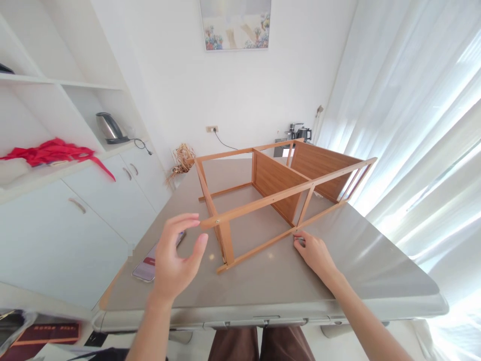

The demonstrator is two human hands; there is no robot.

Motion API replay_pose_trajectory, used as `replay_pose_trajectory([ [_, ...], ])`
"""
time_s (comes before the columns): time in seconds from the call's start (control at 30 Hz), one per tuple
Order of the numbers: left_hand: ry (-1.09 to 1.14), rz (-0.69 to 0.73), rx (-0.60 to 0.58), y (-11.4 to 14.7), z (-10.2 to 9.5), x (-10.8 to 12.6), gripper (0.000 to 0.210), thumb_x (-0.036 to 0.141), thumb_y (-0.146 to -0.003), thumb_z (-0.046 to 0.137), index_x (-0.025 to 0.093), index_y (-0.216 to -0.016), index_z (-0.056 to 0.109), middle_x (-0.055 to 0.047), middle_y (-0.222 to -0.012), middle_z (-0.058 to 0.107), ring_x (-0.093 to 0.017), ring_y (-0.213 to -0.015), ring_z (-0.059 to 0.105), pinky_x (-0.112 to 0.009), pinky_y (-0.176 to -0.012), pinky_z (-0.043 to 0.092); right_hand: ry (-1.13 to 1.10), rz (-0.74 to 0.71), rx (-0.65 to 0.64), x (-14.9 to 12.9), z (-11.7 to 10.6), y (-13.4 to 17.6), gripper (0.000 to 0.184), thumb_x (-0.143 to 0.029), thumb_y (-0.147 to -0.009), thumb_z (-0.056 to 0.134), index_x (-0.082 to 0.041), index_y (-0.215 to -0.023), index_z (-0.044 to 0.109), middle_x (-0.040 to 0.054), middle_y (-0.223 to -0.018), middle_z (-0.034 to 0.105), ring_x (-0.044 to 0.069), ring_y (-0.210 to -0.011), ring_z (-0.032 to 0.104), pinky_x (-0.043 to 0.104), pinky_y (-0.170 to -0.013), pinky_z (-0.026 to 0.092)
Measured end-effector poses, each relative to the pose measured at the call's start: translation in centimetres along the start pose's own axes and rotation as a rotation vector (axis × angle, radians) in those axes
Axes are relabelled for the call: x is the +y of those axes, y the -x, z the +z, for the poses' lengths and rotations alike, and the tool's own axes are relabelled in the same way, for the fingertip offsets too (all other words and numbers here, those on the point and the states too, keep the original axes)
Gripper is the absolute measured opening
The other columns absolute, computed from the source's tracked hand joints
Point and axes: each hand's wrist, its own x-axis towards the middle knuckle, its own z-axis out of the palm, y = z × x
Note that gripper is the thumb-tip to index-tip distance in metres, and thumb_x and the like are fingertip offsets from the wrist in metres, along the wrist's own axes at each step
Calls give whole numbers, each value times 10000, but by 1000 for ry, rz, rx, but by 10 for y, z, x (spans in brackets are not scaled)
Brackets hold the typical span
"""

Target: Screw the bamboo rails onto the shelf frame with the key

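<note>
A wooden shelf rack (281,185) lies on its side on the grey table (259,286). It has slim rails and two broad panels across it. My left hand (178,253) is held just off the rack's near left corner, thumb and fingers apart, with nothing between them. At the lower front rail, close to the joint with the middle upright, my right hand (311,250) has its fingers pinched together. Something small and thin shows at those fingertips, too small to name. Small holes or screw heads dot the front rails.
A phone (145,265) lies on the table behind my left hand. White cabinets with an electric kettle (110,128) and red cloth (52,151) stand on the left. Dried plants (183,158) sit beyond the table; curtains (417,125) hang at the right.
</note>
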Motion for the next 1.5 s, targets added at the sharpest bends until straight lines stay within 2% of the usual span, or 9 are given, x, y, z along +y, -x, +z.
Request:
replay_pose_trajectory([
  [0.13, 184, -304, -37, 50, 26, -26, 341, 416, -987, 501, 250, -1272, 417, -125, -1279, 546, -223, -1149, 613, -451, -1022, 532, 30, 30, -21, 1, 1, 7, 301, -265, -917, 426, -184, -1092, 657, 86, -997, 746, 236, -946, 706, 320, -820, 462],
  [0.27, 174, -453, -283, 77, 41, -41, 463, 442, -931, 592, 266, -1322, 416, -108, -1380, 510, -257, -1268, 551, -473, -1084, 478, 41, 19, -8, -3, 4, 13, 303, -320, -944, 402, -205, -1111, 627, 83, -1006, 738, 244, -939, 700, 343, -820, 457],
  [0.4, 144, -487, -444, 80, 43, -47, 590, 426, -844, 697, 274, -1343, 422, -88, -1378, 532, -277, -1297, 534, -477, -1127, 423, 45, 9, 9, -8, 8, 14, 329, -395, -968, 381, -207, -1123, 603, 101, -1047, 730, 261, -960, 698, 361, -825, 457],
  [0.57, 140, -502, -545, 70, 42, -56, 531, 452, -815, 722, 234, -1237, 486, -98, -1288, 584, -280, -1230, 565, -452, -1071, 445, 67, 34, -33, -7, 5, 6, 315, -391, -960, 373, -203, -1041, 612, 107, -952, 745, 277, -942, 708, 354, -787, 455],
  [0.83, 37, -424, -602, 75, 41, -70, 466, 425, -752, 769, 249, -1104, 520, -69, -1174, 594, -279, -1110, 589, -437, -965, 487, -35, 47, 21, -12, 11, 13, 300, -472, -908, 472, -252, -995, 658, 39, -794, 722, 257, -850, 716, 309, -713, 479],
  [0.97, 31, -396, -599, 75, 39, -70, 430, 398, -772, 756, 260, -1103, 519, -51, -1164, 588, -274, -1117, 577, -427, -956, 485, -110, -158, 18, -53, 17, 22, 316, -473, -980, 431, -249, -988, 653, 13, -735, 681, 199, -662, 650, 286, -659, 470],
  [1.1, 29, -375, -583, 75, 39, -70, 420, 355, -775, 756, 256, -1110, 523, -44, -1150, 591, -265, -1106, 573, -420, -957, 480, -192, -527, -150, -107, 29, 15, 310, -288, -1041, 320, -231, -1090, 621, 63, -1053, 709, 201, -955, 656, 311, -853, 473],
  [1.2, 36, -364, -574, 76, 39, -70, 420, 320, -773, 755, 249, -1118, 526, -48, -1140, 597, -264, -1096, 572, -418, -950, 481, -123, -696, -234, -134, 42, 4, 283, -173, -1009, 339, -217, -1002, 619, 63, -975, 697, 209, -893, 626, 343, -832, 456],
  [1.5, 67, -387, -595, 75, 39, -71, 329, 228, -777, 720, 246, -1063, 558, -42, -1087, 617, -244, -1035, 575, -399, -923, 489, -97, -894, -197, -145, 63, 0, 243, -36, -853, 444, -211, -846, 612, 33, -812, 625, 183, -782, 566, 320, -767, 432],
])
